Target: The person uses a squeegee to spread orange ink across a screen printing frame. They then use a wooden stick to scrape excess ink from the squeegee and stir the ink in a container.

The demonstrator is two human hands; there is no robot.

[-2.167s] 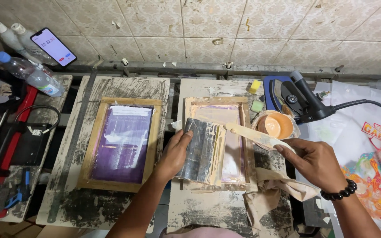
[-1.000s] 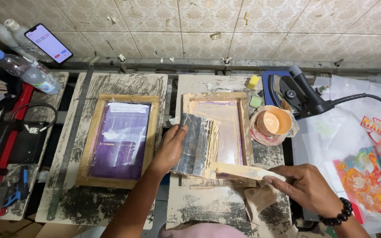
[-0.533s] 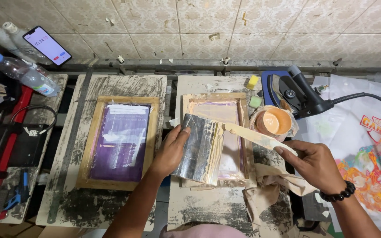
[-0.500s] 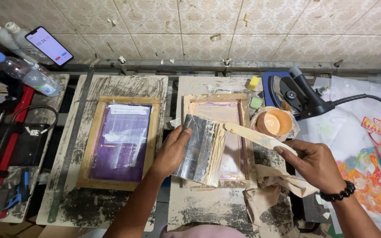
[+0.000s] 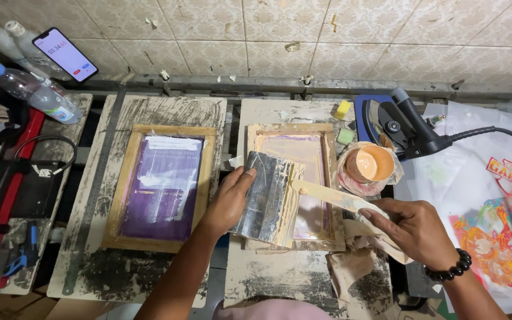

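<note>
Silvery, ink-smeared sheet lies at centre frame on the left half of the right wooden screen frame. Left hand presses flat on its left edge, fingers nearly straight, gripping nothing. Right hand, lower right, has its fingers closed around a pale wooden spatula; blade tip meets the sheet's right edge. Orange cup of ink just right of the frame. A second screen frame with purple mesh sits left on the worktop.
</note>
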